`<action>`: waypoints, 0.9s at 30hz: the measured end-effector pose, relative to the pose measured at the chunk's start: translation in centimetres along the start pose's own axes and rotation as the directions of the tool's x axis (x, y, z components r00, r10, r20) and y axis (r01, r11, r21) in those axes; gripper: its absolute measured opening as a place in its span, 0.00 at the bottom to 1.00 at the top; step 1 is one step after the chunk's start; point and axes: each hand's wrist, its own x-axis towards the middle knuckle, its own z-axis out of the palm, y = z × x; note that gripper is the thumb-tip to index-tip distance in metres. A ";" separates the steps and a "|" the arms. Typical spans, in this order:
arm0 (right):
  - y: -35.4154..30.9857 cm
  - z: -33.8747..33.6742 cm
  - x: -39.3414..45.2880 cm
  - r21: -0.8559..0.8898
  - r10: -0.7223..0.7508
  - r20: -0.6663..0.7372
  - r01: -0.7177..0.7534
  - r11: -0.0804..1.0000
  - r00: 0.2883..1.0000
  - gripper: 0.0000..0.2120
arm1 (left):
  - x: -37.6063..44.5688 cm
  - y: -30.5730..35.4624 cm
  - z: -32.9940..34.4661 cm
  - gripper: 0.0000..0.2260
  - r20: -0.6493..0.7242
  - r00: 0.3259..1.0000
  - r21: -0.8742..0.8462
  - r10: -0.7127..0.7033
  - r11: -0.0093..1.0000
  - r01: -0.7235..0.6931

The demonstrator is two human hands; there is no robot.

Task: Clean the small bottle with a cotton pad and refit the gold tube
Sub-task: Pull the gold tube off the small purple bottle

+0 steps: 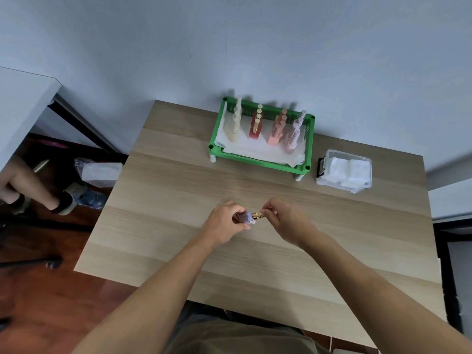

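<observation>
My left hand grips a small lilac bottle just above the middle of the wooden table. A ribbed gold tube lies sideways at the bottle's mouth, its left end touching the bottle. My right hand pinches the tube's right end. Most of the bottle is hidden by my left fingers. I cannot tell how far the tube sits in the bottle. No cotton pad is visible in either hand.
A green rack at the back holds several cream, red, pink and lilac bottles on white paper. To its right stands a clear plastic box of white cotton pads. Another person's foot is on the floor at the left.
</observation>
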 end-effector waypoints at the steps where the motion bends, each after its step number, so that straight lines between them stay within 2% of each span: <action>1: 0.0 0.0 0.0 -0.002 -0.010 -0.003 0.010 1.000 1.000 0.07 | 0.0 0.0 0.0 0.14 -0.001 1.000 -0.002 0.001 1.000 -0.001; 5: 0.4 -0.1 -0.1 0.030 -0.087 -0.013 0.087 0.996 0.996 0.05 | -0.1 0.1 0.0 0.14 -0.009 1.000 0.004 0.007 1.000 -0.007; 8: 0.6 -0.2 -0.3 0.052 -0.086 0.006 0.086 0.995 0.996 0.12 | -0.1 0.2 0.0 0.14 -0.009 1.000 0.004 0.004 1.000 -0.004; 10: 0.8 -0.3 -0.4 0.069 -0.056 0.007 0.055 0.996 0.998 0.13 | -0.1 0.4 0.0 0.14 -0.006 1.000 0.004 0.010 1.000 -0.010; 16: 0.7 -0.6 0.0 0.055 0.034 -0.019 -0.033 0.998 0.999 0.10 | 0.0 0.8 0.1 0.13 -0.016 0.999 0.006 0.034 0.999 -0.034; 21: 0.6 -0.9 -0.2 0.033 -0.057 0.000 0.057 0.998 0.998 0.04 | 0.2 0.9 0.2 0.13 -0.007 1.000 0.007 0.027 1.000 -0.027; 24: 0.7 -1.2 -0.4 0.063 -0.109 0.013 0.108 0.992 0.994 0.09 | 0.2 0.8 0.3 0.13 -0.009 1.000 0.014 0.020 1.000 -0.020; 27: 0.7 -1.5 -0.4 0.080 -0.075 0.010 0.074 0.994 0.997 0.14 | 0.2 0.8 0.3 0.13 -0.013 1.000 0.011 0.026 1.000 -0.026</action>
